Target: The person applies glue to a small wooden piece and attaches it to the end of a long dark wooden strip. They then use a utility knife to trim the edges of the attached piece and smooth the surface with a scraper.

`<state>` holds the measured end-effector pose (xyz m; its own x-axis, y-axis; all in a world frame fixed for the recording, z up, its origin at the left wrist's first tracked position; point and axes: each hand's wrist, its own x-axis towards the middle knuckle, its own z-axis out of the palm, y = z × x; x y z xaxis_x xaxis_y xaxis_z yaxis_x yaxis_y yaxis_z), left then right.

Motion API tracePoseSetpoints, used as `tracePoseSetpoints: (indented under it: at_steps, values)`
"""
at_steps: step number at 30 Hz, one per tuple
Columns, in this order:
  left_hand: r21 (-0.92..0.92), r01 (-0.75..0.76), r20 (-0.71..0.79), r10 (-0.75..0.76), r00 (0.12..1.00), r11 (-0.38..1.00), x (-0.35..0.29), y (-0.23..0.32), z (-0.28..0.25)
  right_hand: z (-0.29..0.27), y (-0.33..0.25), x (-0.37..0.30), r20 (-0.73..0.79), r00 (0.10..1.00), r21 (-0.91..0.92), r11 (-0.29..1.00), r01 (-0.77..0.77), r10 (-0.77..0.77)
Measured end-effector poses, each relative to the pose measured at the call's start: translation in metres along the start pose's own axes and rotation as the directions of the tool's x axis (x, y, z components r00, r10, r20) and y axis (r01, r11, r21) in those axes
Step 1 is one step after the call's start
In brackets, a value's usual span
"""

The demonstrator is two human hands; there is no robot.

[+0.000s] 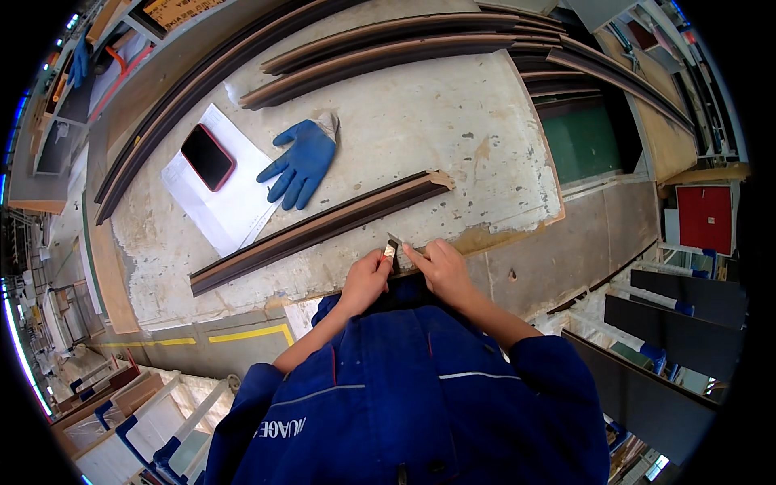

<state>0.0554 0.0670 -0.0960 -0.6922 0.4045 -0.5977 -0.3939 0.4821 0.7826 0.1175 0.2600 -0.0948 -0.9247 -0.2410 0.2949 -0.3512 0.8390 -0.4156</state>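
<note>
My left hand (365,281) is closed around a small cutter knife (390,249) with a pale and red handle, its short blade pointing up and away from me. Close by the blade is my right hand (444,273), fingers curled and the index finger stretched toward the blade tip; whether it pinches something small is too fine to see. Just beyond both hands, a dark brown moulding strip (323,230) with a lighter stripe lies slantwise on the worn pale worktable (485,162). Its right end shows a bare wood-coloured cut. Neither hand touches this strip.
A blue-coated work glove (303,164) lies beyond the strip, beside white paper sheets (190,182) bearing a phone (208,158). More dark mouldings (380,56) lie along the table's far side. At right stand a red box (705,218) and racks with dark panels (647,339).
</note>
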Motion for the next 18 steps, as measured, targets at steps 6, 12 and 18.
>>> tracePoseSetpoints:
  at_steps: [6,12,18]
  values:
    - [-0.016,-0.009,0.008,0.009,1.0,1.0,0.002,-0.006,0.001,0.004,0.004,-0.004,-0.042,0.999,-0.014,1.0,0.007,-0.007]
    - [-0.194,-0.02,-0.002,0.02,1.0,0.981,-0.011,-0.004,-0.003,0.001,0.003,-0.002,-0.028,1.0,-0.019,1.0,-0.013,0.012]
    - [-0.189,0.043,-0.003,-0.044,0.999,0.981,-0.016,-0.006,-0.004,0.001,-0.009,-0.005,-0.036,0.999,0.038,0.999,0.007,-0.006]
